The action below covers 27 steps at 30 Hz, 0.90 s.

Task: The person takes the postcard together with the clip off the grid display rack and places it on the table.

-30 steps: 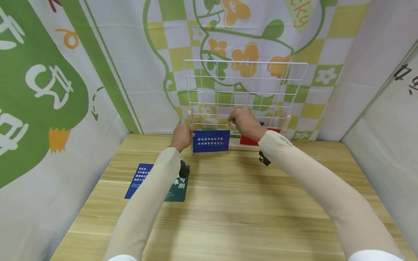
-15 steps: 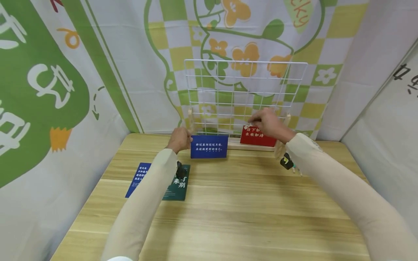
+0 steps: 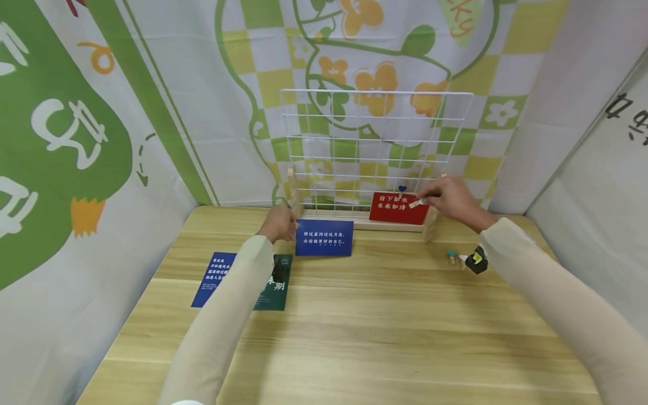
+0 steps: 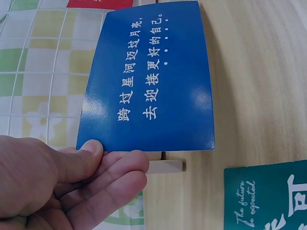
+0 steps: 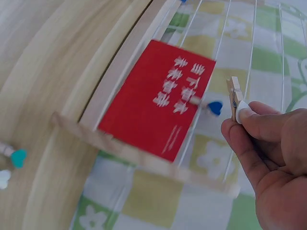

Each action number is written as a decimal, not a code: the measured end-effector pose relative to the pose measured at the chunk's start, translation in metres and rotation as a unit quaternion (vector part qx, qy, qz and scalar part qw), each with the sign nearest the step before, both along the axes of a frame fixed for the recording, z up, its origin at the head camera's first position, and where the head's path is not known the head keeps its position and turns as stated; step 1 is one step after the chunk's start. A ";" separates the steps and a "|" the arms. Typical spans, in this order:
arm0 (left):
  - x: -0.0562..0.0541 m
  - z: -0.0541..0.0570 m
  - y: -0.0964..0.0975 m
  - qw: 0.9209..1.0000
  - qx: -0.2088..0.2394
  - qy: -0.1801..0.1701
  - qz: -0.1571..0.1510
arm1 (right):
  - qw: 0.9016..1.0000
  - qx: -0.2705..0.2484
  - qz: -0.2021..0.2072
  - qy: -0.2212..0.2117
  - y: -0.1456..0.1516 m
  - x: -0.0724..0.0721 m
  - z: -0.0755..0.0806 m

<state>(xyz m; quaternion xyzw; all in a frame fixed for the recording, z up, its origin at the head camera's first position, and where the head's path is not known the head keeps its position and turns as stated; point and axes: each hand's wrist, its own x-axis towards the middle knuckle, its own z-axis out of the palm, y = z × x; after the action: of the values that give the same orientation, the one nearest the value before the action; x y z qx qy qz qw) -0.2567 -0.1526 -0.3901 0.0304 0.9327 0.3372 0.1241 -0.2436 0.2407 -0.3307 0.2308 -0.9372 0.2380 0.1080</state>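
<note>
My left hand pinches a blue card with white writing by its left edge, thumb on the front, just in front of the wire grid rack. Between the thumb and finger of my right hand is a small wooden clothespin with a white decoration. That hand is by the right end of the rack, close to a red card. A clothespin with a blue heart sits at the red card's upper edge, against the grid wires.
On the table's left lie another blue card and a dark green card, both partly behind my left sleeve. Small clothespins, one with a teal heart, lie right of the rack. A patterned cloth hangs behind the rack.
My right hand has moved right from the grid's middle, carrying the clothespin, uncovering the red card. My left hand has lowered the blue card and drawn it toward me, away from the grid.
</note>
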 end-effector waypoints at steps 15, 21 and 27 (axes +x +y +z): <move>0.003 -0.007 0.004 0.999 -0.002 -0.019 -0.033 | 0.999 0.003 -0.046 -0.012 0.042 0.014 -0.017; 0.002 -0.013 0.003 0.999 -0.011 -0.012 -0.038 | 0.999 0.006 -0.042 -0.012 0.052 0.017 -0.022; 0.001 -0.020 0.002 0.998 -0.046 -0.007 -0.052 | 0.999 0.007 -0.043 -0.011 0.062 0.019 -0.031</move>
<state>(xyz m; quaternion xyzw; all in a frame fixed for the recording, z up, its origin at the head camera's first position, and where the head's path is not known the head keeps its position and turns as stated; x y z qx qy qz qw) -0.2552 -0.1506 -0.4100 0.0710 0.9435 0.2875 0.1488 -0.2250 0.3024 -0.3614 0.1887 -0.9490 0.2291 0.1061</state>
